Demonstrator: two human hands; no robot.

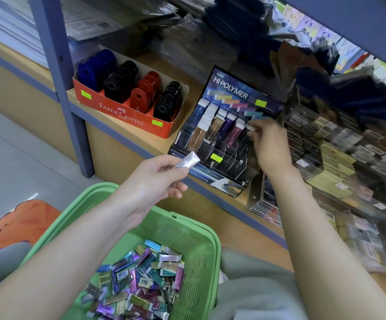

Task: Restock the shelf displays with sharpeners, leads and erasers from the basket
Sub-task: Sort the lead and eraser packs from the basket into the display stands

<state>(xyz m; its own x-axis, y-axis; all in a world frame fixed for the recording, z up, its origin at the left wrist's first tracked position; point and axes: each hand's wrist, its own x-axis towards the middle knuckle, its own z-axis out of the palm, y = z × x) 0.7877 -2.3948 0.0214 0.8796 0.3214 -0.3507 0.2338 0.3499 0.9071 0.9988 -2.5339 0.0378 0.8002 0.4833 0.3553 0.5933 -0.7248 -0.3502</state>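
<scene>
Currently logged, left to right.
Item 1: red box (122, 112) marked FABER-CASTELL, 4 rows of sharpeners (127, 84); looks full.
Item 2: green basket (176, 232) with a heap of foil packs (141, 287) in it, so I judge most of the restocking is left.
Item 3: left hand (150, 181), fingers curled round 1 silver pack (187, 160), held between basket and shelf.
Item 4: display rack (231, 88), header HI-POLYMER, front strip reading "precise erasing". Back rows stocked, clear front compartments unfilled. Its yellow-green stickers are unreadable.
Item 5: right hand (270, 148), fingertips pinching the top of a white-ended pack (250, 128) at the rack's right-most stocked row.
Item 6: further stock (337, 144) at right, blurred; I can read no labels there.
</scene>
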